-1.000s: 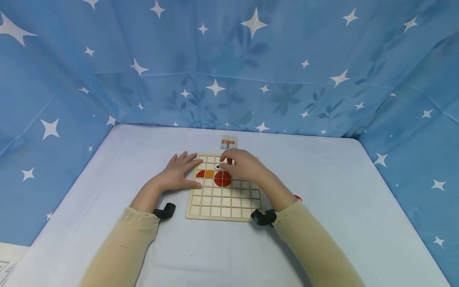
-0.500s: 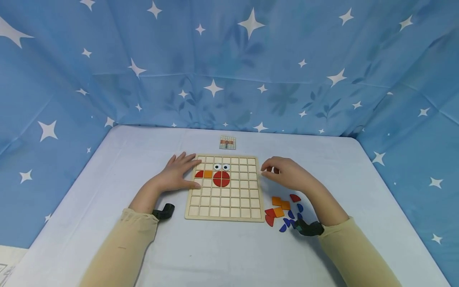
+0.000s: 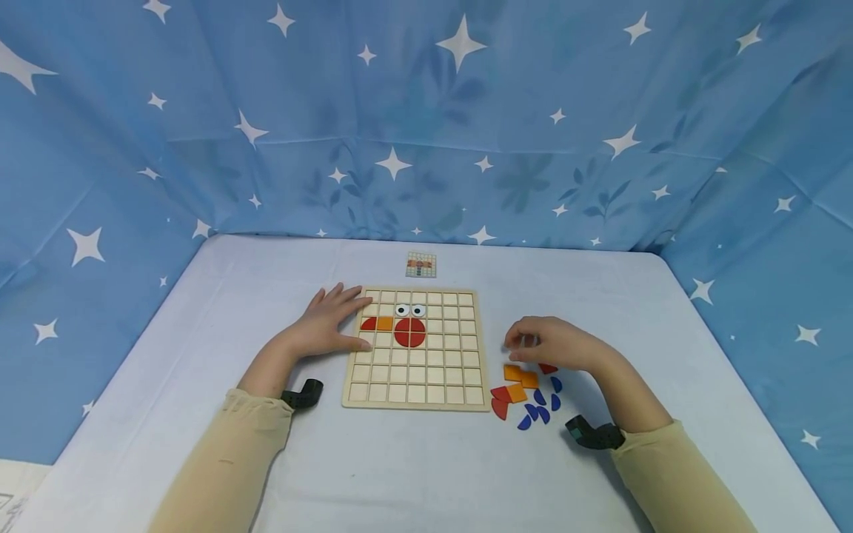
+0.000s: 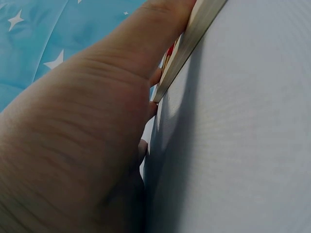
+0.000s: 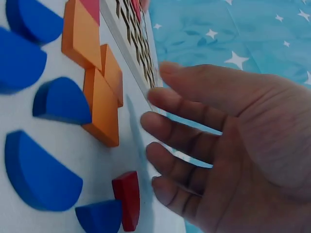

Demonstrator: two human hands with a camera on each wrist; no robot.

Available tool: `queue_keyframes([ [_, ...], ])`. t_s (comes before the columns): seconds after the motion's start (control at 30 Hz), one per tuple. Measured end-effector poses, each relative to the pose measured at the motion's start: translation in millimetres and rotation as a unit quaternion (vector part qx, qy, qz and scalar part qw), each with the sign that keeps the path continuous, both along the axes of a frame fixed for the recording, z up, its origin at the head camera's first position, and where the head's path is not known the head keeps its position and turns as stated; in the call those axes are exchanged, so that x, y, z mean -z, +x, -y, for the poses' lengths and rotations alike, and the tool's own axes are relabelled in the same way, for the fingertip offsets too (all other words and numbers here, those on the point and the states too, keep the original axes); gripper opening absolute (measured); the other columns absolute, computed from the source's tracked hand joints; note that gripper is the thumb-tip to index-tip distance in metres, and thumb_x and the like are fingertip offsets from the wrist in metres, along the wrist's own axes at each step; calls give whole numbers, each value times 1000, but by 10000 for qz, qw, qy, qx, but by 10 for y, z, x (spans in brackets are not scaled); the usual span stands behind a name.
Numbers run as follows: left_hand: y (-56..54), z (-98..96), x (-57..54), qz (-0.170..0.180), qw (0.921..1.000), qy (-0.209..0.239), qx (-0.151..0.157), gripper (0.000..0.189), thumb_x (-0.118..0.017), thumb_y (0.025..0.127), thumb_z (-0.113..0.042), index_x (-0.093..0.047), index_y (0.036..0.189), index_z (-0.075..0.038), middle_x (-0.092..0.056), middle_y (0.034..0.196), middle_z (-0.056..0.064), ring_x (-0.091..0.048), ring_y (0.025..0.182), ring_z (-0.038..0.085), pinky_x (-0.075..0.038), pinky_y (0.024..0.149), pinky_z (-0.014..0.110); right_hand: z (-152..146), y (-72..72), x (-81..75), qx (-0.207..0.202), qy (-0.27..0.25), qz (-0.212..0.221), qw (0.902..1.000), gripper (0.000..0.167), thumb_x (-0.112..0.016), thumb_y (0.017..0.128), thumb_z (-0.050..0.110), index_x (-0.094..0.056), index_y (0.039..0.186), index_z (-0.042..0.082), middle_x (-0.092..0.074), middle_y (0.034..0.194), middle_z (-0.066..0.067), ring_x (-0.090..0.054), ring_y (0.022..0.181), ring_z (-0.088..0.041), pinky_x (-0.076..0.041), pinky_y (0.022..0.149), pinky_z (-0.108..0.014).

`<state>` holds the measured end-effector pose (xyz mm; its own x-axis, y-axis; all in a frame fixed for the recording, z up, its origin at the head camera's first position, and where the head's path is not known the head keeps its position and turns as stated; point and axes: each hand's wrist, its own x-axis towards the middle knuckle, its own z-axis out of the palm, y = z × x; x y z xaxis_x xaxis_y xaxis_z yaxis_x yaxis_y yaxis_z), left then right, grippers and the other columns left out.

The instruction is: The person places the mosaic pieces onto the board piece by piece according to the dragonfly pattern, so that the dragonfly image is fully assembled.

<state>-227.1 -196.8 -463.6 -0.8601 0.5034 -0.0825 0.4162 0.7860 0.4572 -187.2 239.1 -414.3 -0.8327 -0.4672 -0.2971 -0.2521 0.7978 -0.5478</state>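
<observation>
A wooden grid board point(image 3: 426, 377) lies flat on the table. Set in its cells are a red circle of quarter pieces point(image 3: 409, 333), two eye pieces point(image 3: 410, 310), an orange square point(image 3: 384, 323) and a red quarter piece point(image 3: 369, 324). My left hand point(image 3: 326, 326) rests on the board's left edge with fingers spread. My right hand point(image 3: 553, 342) hovers, fingers loosely bent and holding nothing, just above loose orange squares point(image 5: 100, 107). Beside these lie red quarter pieces point(image 3: 500, 409) and several blue rounded pieces point(image 5: 43, 172). One red piece is partly hidden under the right hand in the head view.
A small picture card point(image 3: 421, 265) with a grid pattern lies behind the board. The white-covered table point(image 3: 413, 474) meets a blue star-patterned curtain point(image 3: 426, 133) at its back and sides.
My right hand has left the eye pieces on the board and moved right and nearer, over the loose pieces. Two eyes now show side by side. The left hand has stayed in place.
</observation>
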Motion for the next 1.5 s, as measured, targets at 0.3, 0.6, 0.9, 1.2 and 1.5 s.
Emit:
queue_keyframes([
  [0.3, -4, 0, -3, 16, 10000, 14, -1, 94, -73, 77, -65, -35, 155, -26, -20, 166, 6, -3, 154, 38, 4, 123, 59, -5, 7, 110, -488, 11, 309, 9983, 16, -76, 86, 24, -66, 98, 27, -57, 95, 3, -49, 94, -18, -47, 79, -32],
  [0.6, 10, 0, 5, 38, 10000, 17, -8, 96, -72, 77, -66, -34, 155, -27, -19, 166, 6, -2, 154, 38, 5, 123, 58, 1, -15, 158, -427, -39, 246, 9988, 11, -72, 90, 22, -65, 97, 26, -56, 90, 2, -51, 88, -18, -47, 72, -31],
  [0.9, 2, 9, -8, 5, 10000, 22, -7, 95, -73, 77, -66, -34, 155, -26, -20, 166, 6, -3, 154, 39, 4, 122, 60, 29, -8, 138, -279, 37, 153, 9995, 23, -77, 86, 25, -63, 104, 24, -56, 94, 2, -50, 91, -17, -47, 76, -31],
  [1.2, -8, 5, -11, 10, 10000, -17, -18, 95, -72, 77, -66, -34, 155, -26, -19, 166, 6, -2, 154, 38, 4, 123, 59, 60, -10, 161, -342, 134, -130, 9992, 20, -74, 87, 19, -63, 102, 22, -57, 95, 3, -51, 89, -16, -49, 76, -29],
  [1.5, -5, -5, 21, -57, 10000, -58, -28, 95, -73, 77, -65, -35, 155, -26, -20, 166, 6, -4, 154, 38, 3, 123, 59, 68, -15, 188, -153, 157, -221, 9995, 22, -74, 88, 23, -62, 105, 22, -57, 97, 4, -52, 87, -16, -49, 74, -28],
])
